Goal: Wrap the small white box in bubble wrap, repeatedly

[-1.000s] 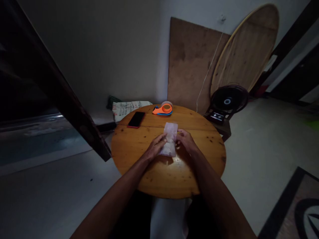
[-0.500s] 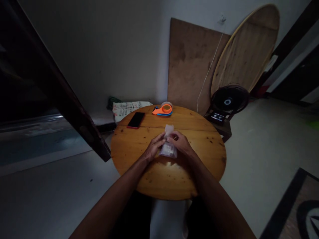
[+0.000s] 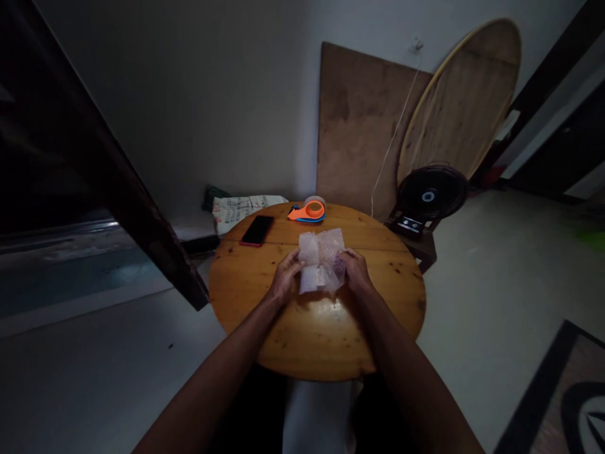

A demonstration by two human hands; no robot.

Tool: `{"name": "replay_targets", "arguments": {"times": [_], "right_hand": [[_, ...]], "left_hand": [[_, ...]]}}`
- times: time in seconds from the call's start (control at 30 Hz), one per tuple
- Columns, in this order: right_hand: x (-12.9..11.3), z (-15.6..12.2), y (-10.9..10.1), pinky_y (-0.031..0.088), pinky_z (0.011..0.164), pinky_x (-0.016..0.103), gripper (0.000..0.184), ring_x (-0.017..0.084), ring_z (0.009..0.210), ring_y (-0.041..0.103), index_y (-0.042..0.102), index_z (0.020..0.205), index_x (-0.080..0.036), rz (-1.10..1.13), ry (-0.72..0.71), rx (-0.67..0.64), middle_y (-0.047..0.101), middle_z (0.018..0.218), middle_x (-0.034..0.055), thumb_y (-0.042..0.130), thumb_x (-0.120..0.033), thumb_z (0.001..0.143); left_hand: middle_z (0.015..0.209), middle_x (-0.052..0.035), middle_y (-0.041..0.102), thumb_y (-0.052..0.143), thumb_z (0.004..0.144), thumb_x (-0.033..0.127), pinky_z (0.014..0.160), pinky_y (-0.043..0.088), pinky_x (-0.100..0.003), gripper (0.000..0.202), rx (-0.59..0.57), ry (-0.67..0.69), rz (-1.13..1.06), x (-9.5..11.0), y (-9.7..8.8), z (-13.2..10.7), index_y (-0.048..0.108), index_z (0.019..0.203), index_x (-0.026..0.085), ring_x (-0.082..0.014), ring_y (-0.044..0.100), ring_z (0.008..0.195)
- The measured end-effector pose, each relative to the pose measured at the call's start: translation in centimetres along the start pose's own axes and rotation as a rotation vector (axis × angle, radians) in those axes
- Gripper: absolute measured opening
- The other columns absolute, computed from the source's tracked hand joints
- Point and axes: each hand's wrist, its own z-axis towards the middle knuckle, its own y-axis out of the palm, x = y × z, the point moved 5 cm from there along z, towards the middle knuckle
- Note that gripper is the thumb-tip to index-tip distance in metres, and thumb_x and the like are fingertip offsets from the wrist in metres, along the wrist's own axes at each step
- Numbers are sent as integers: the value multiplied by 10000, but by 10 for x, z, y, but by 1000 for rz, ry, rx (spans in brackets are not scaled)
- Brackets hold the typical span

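Observation:
A sheet of bubble wrap [image 3: 333,246] lies partly spread over the middle of the round wooden table [image 3: 302,343]. Something pale and small seems to be inside its lower part, but I cannot make out what. My left hand [image 3: 286,275] grips the wrap's left edge, thumb and fingers closed on it. At the right edge, my right hand [image 3: 355,268] pinches the other side. Beyond the wrap, an orange and blue tape dispenser [image 3: 309,211] with a roll of tape rests near the table's far rim. A phone with a red edge [image 3: 257,230] lies to its left, screen dark.
A printed white sack [image 3: 246,207] lies behind the table's far left edge. On the right, a dark round fan [image 3: 428,196] stands on a small wooden stand. A brown board [image 3: 359,120] and a large round wooden panel [image 3: 467,94] lean on the wall.
The bubble wrap, folded into a narrow bundle before, is now opened out wider. My right hand has moved to the right with its edge; my left hand stays on the left side.

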Motion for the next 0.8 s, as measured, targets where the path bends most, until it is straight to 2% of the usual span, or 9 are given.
{"name": "replay_targets", "arguments": {"times": [0.07, 0.17, 0.23, 0.3, 0.37, 0.47, 0.6, 0.7, 0.8], "right_hand": [[2, 0, 1, 391, 537, 246, 232, 118, 544, 492, 570, 629, -202, 78, 48, -18, 558, 588, -25, 672, -407, 594], [5, 0, 4, 420, 551, 256, 255, 127, 553, 517, 570, 636, -203, 166, 105, -63, 585, 609, -16, 709, -402, 559], [5, 0, 7, 437, 568, 263, 264, 137, 574, 540, 583, 661, -203, 200, 122, -92, 604, 635, -9, 722, -399, 549], [4, -1, 9, 445, 584, 265, 270, 141, 590, 551, 588, 675, -204, 213, 117, -112, 611, 652, -9, 724, -401, 552], [4, 0, 8, 439, 585, 260, 271, 135, 586, 545, 586, 673, -204, 195, 94, -104, 604, 648, -17, 726, -404, 555], [6, 4, 2, 410, 559, 251, 279, 126, 561, 516, 597, 680, -201, 97, 28, -24, 587, 623, -25, 709, -437, 584], [9, 11, -9, 395, 545, 250, 293, 126, 539, 494, 614, 717, -190, -91, -92, 96, 570, 600, -28, 610, -479, 670], [7, 13, -16, 409, 572, 247, 254, 142, 582, 531, 627, 762, -188, -356, -177, 151, 602, 634, -17, 538, -422, 719], [2, 13, -23, 431, 651, 248, 226, 159, 699, 594, 652, 834, -194, -622, -203, 210, 671, 750, 10, 514, -351, 746]], "left_hand": [[1174, -107, 643, 670, 730, 372, 929, 467, -364, 573, 27, 55, 125, 3, -1, -2, 573, 1258, 172, -254, 578, 1113], [1146, -99, 598, 653, 757, 380, 884, 469, -337, 555, 116, 214, 420, 14, -4, -8, 552, 1265, 181, -222, 568, 1058], [1066, -82, 591, 658, 754, 383, 852, 468, -327, 497, 135, 308, 584, 22, -3, -13, 585, 1200, 177, -201, 566, 971], [963, -59, 595, 670, 737, 381, 807, 468, -313, 428, 117, 325, 665, 25, -1, -14, 620, 1106, 170, -184, 557, 878], [890, -40, 605, 667, 720, 360, 757, 464, -289, 355, 92, 292, 662, 22, 0, -12, 640, 1013, 162, -171, 552, 819], [779, -11, 607, 601, 715, 307, 683, 448, -250, 200, 74, 223, 571, 14, -3, -6, 642, 840, 157, -149, 549, 738], [660, 26, 556, 560, 679, 306, 594, 394, -215, 140, 204, 156, 449, 5, -19, 2, 586, 699, 170, -119, 506, 631], [625, 40, 525, 578, 665, 359, 553, 364, -207, 189, 298, 94, 343, 0, -31, 6, 558, 674, 171, -104, 469, 576], [617, 43, 525, 584, 660, 356, 540, 354, -204, 187, 336, 61, 326, -3, -38, 8, 564, 671, 170, -101, 460, 559]]}}
